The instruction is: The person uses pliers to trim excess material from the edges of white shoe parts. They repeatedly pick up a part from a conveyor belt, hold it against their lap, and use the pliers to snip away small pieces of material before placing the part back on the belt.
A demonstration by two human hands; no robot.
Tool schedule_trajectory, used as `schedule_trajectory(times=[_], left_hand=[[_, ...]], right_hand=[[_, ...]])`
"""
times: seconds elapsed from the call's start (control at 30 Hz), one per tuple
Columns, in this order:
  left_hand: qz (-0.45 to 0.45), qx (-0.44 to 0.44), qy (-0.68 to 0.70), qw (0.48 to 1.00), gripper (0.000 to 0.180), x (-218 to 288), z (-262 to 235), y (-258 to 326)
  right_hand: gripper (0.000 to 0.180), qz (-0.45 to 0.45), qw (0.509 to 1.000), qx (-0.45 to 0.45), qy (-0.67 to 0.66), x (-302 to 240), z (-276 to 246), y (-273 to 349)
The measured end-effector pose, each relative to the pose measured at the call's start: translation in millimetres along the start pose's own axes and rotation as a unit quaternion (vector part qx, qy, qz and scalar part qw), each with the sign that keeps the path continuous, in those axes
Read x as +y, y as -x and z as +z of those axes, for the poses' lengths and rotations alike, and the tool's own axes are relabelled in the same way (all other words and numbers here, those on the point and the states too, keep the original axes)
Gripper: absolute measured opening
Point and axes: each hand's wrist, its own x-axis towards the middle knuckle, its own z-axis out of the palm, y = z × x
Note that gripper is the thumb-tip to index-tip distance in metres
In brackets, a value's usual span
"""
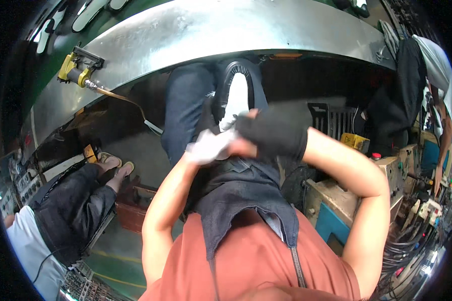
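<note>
At far left I see a seated co-worker [73, 213] in dark shorts [78, 200] and sandals [128, 168], and above, a yellow-and-black nail gun [76, 74] lying on the metal bench [196, 31], its hose [123, 96] running off the near edge. At center, a black shoe [237, 93], white underside up and black edge gathered around it, lies on the lap over dark trousers [185, 103], rounded end toward the bench. The white-gloved left hand [210, 146] is at the shoe's near end, too blurred for me to tell whether it grips. Just beside it, the black-covered right hand [253, 131] blurs at that same end; I cannot tell its grip either. Farther right, I see a beige-and-blue cabinet [331, 220], a yellow box [355, 141] and a hanging dark cloth [412, 75].
</note>
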Motion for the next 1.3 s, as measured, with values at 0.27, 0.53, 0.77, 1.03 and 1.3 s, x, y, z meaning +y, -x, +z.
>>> schedule_trajectory(times=[0.27,0.53,0.77,1.03,1.3], left_hand=[[0.075,-0.206,-0.121,0.968,0.109,-50.8,-29.1,4.4],[0.050,-0.154,-0.113,0.980,0.117,-16.6,-34.0,0.7],[-0.040,-0.157,0.175,0.971,0.106,42.9,-14.7,-83.0],[0.024,-0.195,0.149,0.969,0.043,98.2,19.9,-325.6],[0.108,0.110,-0.409,0.899,0.079,62.6,55.0,-468.2]], right_hand=[[0.036,-0.072,0.993,0.054,0.074,22.3,61.7,38.3],[0.041,0.283,0.947,0.080,-0.129,33.8,88.2,71.9],[0.057,0.517,0.609,0.315,-0.512,34.1,164.3,91.8],[0.048,0.500,0.661,0.296,-0.474,34.4,121.6,79.1],[0.047,0.530,0.608,0.306,-0.506,37.9,140.7,83.4]])
